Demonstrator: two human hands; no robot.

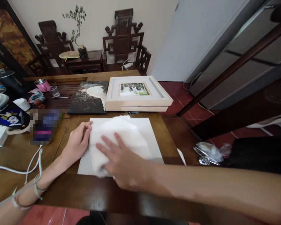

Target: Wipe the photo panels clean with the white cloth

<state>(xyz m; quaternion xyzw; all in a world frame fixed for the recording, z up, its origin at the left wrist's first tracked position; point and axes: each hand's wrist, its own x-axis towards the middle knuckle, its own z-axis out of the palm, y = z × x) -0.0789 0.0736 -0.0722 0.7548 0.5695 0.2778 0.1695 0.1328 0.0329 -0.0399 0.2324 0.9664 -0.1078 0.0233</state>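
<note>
A white cloth [131, 134] is lying on a white board [155, 151] on the wooden table [67, 190]. Your right hand [124, 161] is resting on the cloth, fingers spread apart. Your left hand [78, 137] is touching the board's left edge, fingers together; I cannot tell whether they're gripping. Beyond, a framed photo [134, 89] is sitting beside a dark picture panel [86, 100].

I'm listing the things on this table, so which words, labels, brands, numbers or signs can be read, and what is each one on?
None can be read with certainty.
Dark bag with a cartoon figure: marks like lettering near its top, too small and blurred to read.
Pixelated item: nothing legible.
White board and white cloth: no lettering shows.
</note>
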